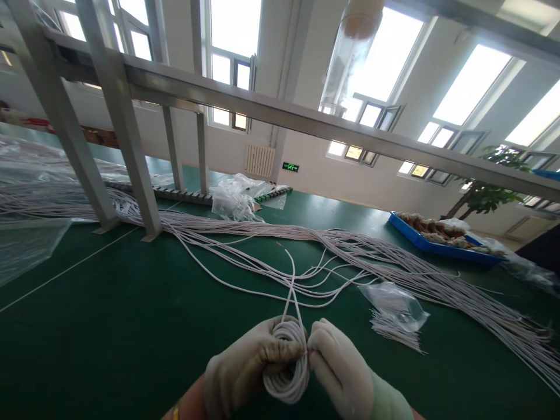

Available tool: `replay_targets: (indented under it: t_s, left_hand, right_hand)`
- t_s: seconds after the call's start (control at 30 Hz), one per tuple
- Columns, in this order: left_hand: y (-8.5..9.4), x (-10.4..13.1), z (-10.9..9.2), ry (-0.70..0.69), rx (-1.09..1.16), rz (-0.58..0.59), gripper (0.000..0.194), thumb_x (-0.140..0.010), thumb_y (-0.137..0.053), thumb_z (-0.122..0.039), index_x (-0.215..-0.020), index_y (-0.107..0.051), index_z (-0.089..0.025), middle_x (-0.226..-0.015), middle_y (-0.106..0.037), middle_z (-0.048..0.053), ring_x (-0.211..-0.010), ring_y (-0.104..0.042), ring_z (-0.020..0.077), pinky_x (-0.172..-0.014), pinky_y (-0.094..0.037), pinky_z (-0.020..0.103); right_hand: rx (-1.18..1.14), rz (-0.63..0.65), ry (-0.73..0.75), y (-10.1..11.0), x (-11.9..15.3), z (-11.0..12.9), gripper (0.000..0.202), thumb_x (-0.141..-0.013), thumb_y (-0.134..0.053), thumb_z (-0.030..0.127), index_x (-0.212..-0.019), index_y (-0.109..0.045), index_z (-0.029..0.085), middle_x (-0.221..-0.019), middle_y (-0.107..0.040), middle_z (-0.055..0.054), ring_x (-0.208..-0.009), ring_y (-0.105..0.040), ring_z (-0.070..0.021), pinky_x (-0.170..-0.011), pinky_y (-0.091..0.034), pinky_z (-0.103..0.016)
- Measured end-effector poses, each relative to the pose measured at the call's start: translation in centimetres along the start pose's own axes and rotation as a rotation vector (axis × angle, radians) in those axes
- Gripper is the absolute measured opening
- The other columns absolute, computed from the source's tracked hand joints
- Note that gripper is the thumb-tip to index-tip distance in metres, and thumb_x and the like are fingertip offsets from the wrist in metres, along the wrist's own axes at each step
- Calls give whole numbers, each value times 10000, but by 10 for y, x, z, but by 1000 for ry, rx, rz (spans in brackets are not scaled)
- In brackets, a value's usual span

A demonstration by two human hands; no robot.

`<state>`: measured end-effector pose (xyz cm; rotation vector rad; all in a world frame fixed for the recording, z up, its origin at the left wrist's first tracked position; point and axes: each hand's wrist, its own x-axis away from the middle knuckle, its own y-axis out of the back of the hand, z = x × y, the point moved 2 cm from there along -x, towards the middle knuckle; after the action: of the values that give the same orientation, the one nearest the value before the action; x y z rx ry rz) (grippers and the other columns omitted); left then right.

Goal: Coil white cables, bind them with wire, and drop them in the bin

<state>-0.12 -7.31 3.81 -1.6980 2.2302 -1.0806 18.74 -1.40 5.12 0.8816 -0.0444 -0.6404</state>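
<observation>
My left hand (254, 361), in a pale work glove, grips a coil of thin whitish cable (286, 388) near the bottom of the view, its thumb across the loops. At the coil's right side, my gloved right hand (339, 367) is closed with its fingertips pinched against the cable. A small reddish bit shows at those fingertips, too small to name. From the top of the coil two cable strands cross and run up; one free end (284, 249) bends to the left above the green table (144, 315).
A long bundle of cables (271, 230) stretches across the table. Right of my hands are a clear plastic bag (398, 306) and short cable pieces (396, 332). A blue tray (437, 245) stands farther back. Metal frame posts (126, 140) rise at left, joined to an overhead rail (280, 111).
</observation>
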Motion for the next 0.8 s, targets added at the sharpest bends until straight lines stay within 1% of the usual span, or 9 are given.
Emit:
replay_targets:
  t_s: [0.07, 0.2, 0.33, 0.4, 0.47, 0.57, 0.63, 0.73, 0.8]
  left_hand:
    - [-3, -1, -3, -28, -14, -21, 610, -685, -894, -319, -1191, -616, -123, -1141, -680, 119, -1085, -632, 290, -1045, -454, 468]
    - [-5, -2, -7, -101, -181, -122, 585, -733, -856, -369, -1211, -597, -153, -1184, -667, 124, -1132, -616, 309, -1028, -460, 473]
    - [-10, -5, -11, -174, -480, -180, 459, -737, -833, -351, -1117, -626, -198, -1102, -691, 71, -1077, -620, 294, -955, -492, 431]
    - [-13, -7, -10, -205, -642, -200, 355, -752, -806, -347, -1038, -647, -209, -1049, -697, 54, -1006, -626, 281, -897, -509, 406]
    - [-13, -9, -8, -203, -666, -235, 325, -747, -802, -362, -985, -649, -204, -1008, -694, 56, -973, -625, 280, -875, -511, 400]
    - [-11, -11, -3, -144, -363, -270, 547, -664, -869, -432, -1070, -614, -170, -1034, -678, 85, -1019, -624, 300, -934, -497, 430]
    - [-10, -9, -1, -126, -151, -247, 726, -614, -896, -500, -1160, -583, -140, -1083, -666, 114, -1042, -627, 311, -967, -484, 453]
    - [-6, -4, -1, -118, -104, -214, 760, -613, -886, -552, -1181, -600, -136, -1094, -675, 125, -1032, -641, 317, -984, -473, 467]
    - [-2, -1, -1, -101, -166, -217, 703, -633, -881, -533, -1165, -626, -152, -1074, -690, 112, -1042, -642, 325, -1001, -463, 478]
  right_hand:
    - [-75, -24, -147, -4, 0, -2, 199, -1012, -411, 312, -886, -547, 240, -842, -564, -34, -738, -525, -207, -682, -473, -352]
    - [-344, -41, -417, -14, -4, -10, 239, -960, -473, 404, -802, -523, 231, -767, -546, -11, -669, -510, -178, -591, -448, -303]
    - [-775, 33, -651, -23, -8, -20, 273, -867, -550, 431, -718, -433, 233, -564, -399, 75, -450, -334, -99, -435, -280, -240]
    - [-982, 93, -766, -25, -8, -22, 253, -853, -574, 397, -730, -436, 224, -550, -361, 95, -430, -288, -79, -425, -229, -228]
    - [-1111, 141, -822, -24, -8, -22, 250, -869, -579, 373, -740, -434, 216, -579, -366, 91, -452, -296, -73, -440, -221, -220]
    - [-1045, 123, -744, -16, -8, -19, 294, -953, -491, 431, -760, -432, 217, -594, -359, 83, -464, -305, -84, -454, -250, -225]
    - [-762, -40, -584, -7, -9, -19, 334, -1000, -394, 467, -802, -473, 210, -621, -401, 58, -497, -367, -113, -488, -333, -250]
    - [-203, -267, -239, 4, -8, -16, 239, -988, -444, 386, -975, -575, 187, -865, -553, -51, -705, -527, -184, -633, -478, -331]
    - [20, -261, -60, 3, -7, -14, 182, -952, -503, 300, -1068, -598, 196, -1029, -563, -97, -824, -555, -221, -690, -512, -366]
